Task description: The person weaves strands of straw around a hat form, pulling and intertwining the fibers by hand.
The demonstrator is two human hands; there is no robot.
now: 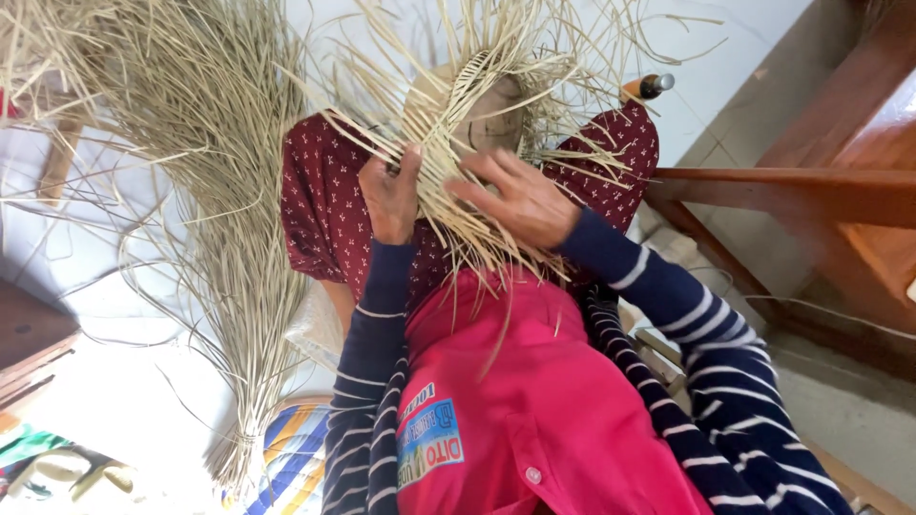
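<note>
On my lap, over a dark red dotted skirt (320,205), rests a half-woven piece of pale straw (458,105) wrapped on a rounded brown form (496,119). Loose strands fan out from it in all directions. My left hand (391,195) pinches a few strands at the weave's left edge, thumb up. My right hand (520,200) lies across the weave's near side, its fingers stretched toward the left hand and holding strands down. Both arms wear navy sleeves with white stripes, and a pink shirt (534,401) fills the bottom of the view.
A big bundle of long straw (215,219) lies to the left on the pale floor, tied near its lower end (234,458). A striped cushion (296,443) sits below it. Reddish wooden furniture (821,181) stands at the right. A small capped object (654,86) shows past my knee.
</note>
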